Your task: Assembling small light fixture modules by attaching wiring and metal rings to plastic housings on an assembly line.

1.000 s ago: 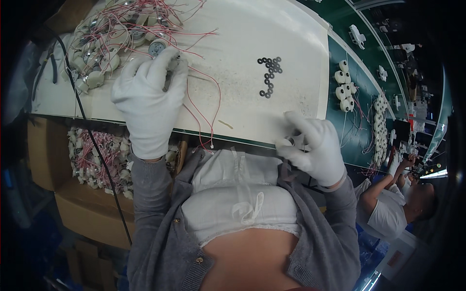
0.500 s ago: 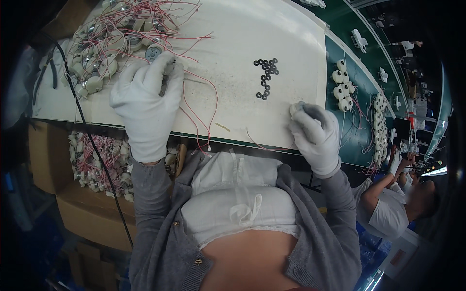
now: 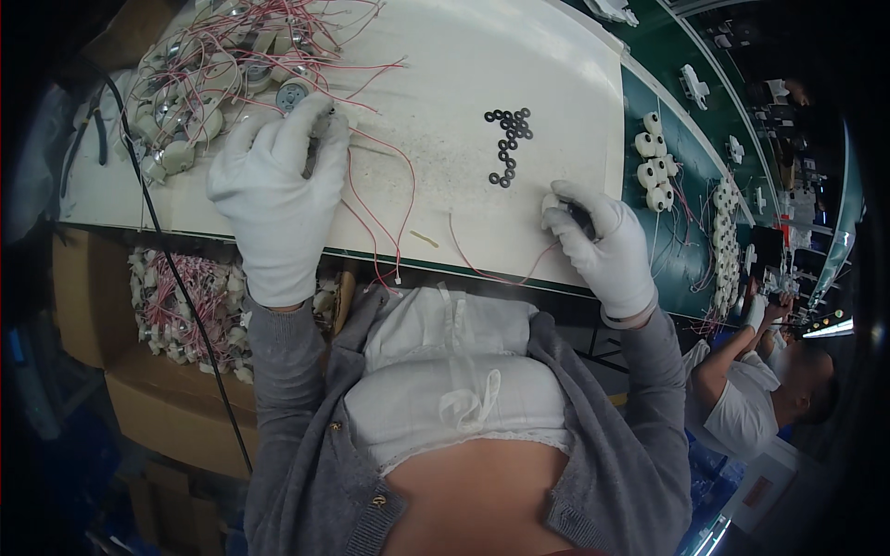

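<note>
My left hand point(image 3: 278, 190), in a white glove, is closed around a small wired motor at the near edge of a pile of motors point(image 3: 199, 102). The glove hides most of that motor; red and white wires trail from beside it to the table edge. Just beyond the fingertips lies a round metal-faced motor point(image 3: 292, 94). On the right, my gloved right hand point(image 3: 601, 243) pinches a small white round motor point(image 3: 553, 206), partly covered by its fingers. A thin red wire point(image 3: 491, 277) runs left from this hand over the white tabletop point(image 3: 426, 167).
Several black rings point(image 3: 507, 146) lie clustered mid-table. White motors point(image 3: 654, 167) stand in rows on a green surface to the right. A cardboard box point(image 3: 176, 408) of wired parts is below left. A black cable point(image 3: 190, 296) hangs there. Pliers point(image 3: 99, 134) lie far left. Another person point(image 3: 742, 398) works at right.
My right hand has turned, its thumb and fingers opening out around the white motor, and the wire's loose end has swung up and left. My left hand has barely shifted.
</note>
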`<state>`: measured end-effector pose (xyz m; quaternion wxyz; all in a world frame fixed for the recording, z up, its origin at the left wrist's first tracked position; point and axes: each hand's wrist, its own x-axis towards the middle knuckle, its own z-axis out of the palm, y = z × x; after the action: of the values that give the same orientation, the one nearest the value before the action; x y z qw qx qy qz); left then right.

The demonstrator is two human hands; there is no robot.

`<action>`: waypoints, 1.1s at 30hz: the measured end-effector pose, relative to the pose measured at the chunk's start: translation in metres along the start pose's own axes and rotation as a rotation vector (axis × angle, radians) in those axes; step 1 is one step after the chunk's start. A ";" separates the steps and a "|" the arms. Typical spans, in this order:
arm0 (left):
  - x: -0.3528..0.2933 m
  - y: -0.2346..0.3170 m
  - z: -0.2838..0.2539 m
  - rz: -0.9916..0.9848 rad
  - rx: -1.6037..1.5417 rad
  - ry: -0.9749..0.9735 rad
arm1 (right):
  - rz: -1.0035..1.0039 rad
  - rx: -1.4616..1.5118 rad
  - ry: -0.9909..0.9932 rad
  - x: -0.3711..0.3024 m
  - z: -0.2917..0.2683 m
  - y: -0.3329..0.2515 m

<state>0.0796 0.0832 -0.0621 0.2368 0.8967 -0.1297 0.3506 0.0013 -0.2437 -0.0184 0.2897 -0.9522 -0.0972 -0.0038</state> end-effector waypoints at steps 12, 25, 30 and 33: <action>-0.003 -0.005 0.002 -0.001 -0.057 0.038 | 0.064 0.191 -0.140 0.029 0.003 -0.020; -0.002 -0.003 -0.003 0.002 -0.061 0.020 | 0.136 0.144 0.015 0.030 0.020 -0.036; -0.002 -0.002 -0.004 -0.012 -0.042 0.011 | 0.167 0.057 0.041 0.032 0.019 -0.044; -0.003 -0.003 -0.003 -0.018 -0.036 -0.001 | 0.139 -0.046 -0.013 0.028 0.009 -0.047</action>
<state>0.0769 0.0873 -0.0627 0.2562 0.8935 -0.1282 0.3458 0.0194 -0.1948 0.0018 0.2669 -0.9630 -0.0328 0.0201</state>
